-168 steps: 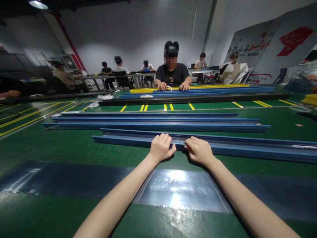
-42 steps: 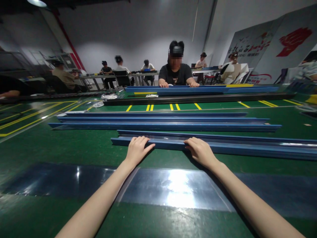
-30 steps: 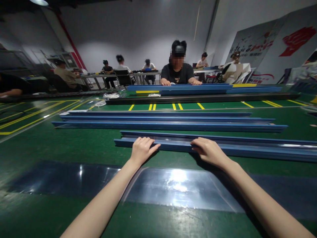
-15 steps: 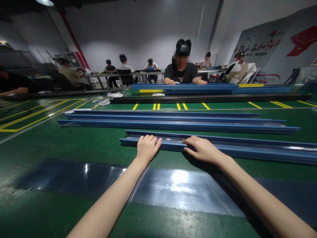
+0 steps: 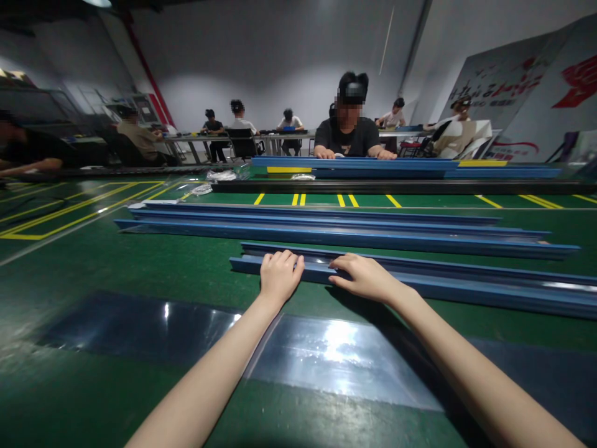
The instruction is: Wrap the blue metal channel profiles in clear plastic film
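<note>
A long blue channel profile (image 5: 448, 281) lies across the green table in front of me. Near its left end, my left hand (image 5: 280, 274) has its fingers wrapped over the near wall. Farther right, my right hand (image 5: 361, 274) rests at the same profile, thumb and fingers bent around the near edge with a gap between them. Below my forearms lies a flat, shiny clear sheet (image 5: 326, 354).
More blue profiles (image 5: 326, 233) lie beyond, then a black bar (image 5: 396, 186) and plastic bundles (image 5: 221, 176). Across the table a person in black (image 5: 349, 137) has both hands on another blue profile (image 5: 373, 163). Yellow lines (image 5: 23, 236) mark the green surface (image 5: 186, 267).
My right hand has slid left along the profile, closer to my left hand. My left hand keeps its place on the profile. The view has shifted slightly.
</note>
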`<state>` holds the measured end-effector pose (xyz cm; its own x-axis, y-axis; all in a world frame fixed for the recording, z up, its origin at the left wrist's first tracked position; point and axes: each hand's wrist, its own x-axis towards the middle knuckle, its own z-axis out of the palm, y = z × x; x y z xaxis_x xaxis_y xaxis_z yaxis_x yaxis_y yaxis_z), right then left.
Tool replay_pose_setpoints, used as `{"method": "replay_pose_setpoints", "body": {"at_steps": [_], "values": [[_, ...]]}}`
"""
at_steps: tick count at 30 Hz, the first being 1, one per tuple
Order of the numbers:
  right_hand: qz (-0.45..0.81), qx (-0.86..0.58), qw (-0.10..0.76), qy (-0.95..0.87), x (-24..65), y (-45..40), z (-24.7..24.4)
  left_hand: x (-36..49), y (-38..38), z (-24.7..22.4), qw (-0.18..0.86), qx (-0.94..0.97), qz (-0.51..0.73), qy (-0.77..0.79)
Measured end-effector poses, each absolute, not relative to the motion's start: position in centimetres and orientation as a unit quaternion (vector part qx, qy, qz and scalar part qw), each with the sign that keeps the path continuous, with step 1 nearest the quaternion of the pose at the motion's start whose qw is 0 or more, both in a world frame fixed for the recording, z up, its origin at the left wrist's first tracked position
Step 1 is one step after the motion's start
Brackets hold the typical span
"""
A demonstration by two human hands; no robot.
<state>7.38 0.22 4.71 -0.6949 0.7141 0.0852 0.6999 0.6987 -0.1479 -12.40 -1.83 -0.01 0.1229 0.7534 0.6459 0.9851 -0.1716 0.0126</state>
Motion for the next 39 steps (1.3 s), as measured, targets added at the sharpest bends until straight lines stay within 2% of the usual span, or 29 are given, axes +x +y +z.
{"method": "replay_pose_setpoints", "body": {"at_steps": [17, 30, 39], "values": [[-0.048, -0.362, 0.061, -0.929, 6.0, -0.3, 4.6, -12.6, -1.9, 0.1, 0.191, -0.735, -0.264, -0.595], [-0.008, -0.397, 0.037, -0.917, 9.7, -0.4, 5.4, -12.3, -2.3, 0.2, 0.197, -0.777, -0.235, -0.550], [0.041, -0.431, 0.079, -0.898, 11.1, -0.4, 4.1, -11.8, -2.4, 0.3, 0.192, -0.775, -0.237, -0.554]]}}
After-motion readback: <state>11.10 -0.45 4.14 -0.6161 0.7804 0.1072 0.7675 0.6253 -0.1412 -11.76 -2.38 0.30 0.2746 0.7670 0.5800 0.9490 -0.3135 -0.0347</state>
